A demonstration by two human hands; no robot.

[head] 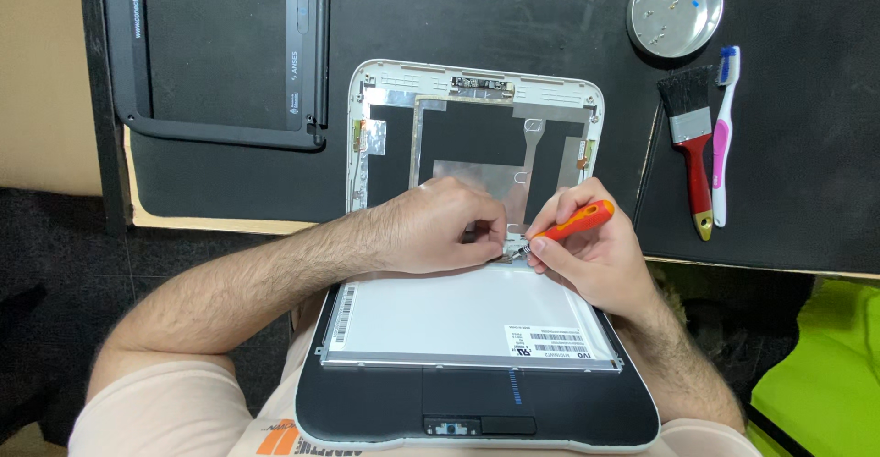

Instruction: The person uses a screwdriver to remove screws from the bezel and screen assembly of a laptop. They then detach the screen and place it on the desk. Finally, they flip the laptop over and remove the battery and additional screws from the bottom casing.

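An opened small laptop lies between my lap and the table. Its white lid shell [477, 118] faces up with foil strips inside, and the detached screen panel [458, 315] rests face down on the black base [477, 411]. My right hand [596, 255] grips an orange-handled screwdriver [573, 223], its tip at the hinge area between lid and panel. My left hand [435, 228] pinches a small metal part right beside the screwdriver tip.
A black screen bezel frame [220, 54] lies at the back left on the black mat [807, 145]. A round metal dish [676, 8] with small screws sits at the back right. A red-handled paintbrush [692, 136] and a pink-white toothbrush [722, 136] lie beside it.
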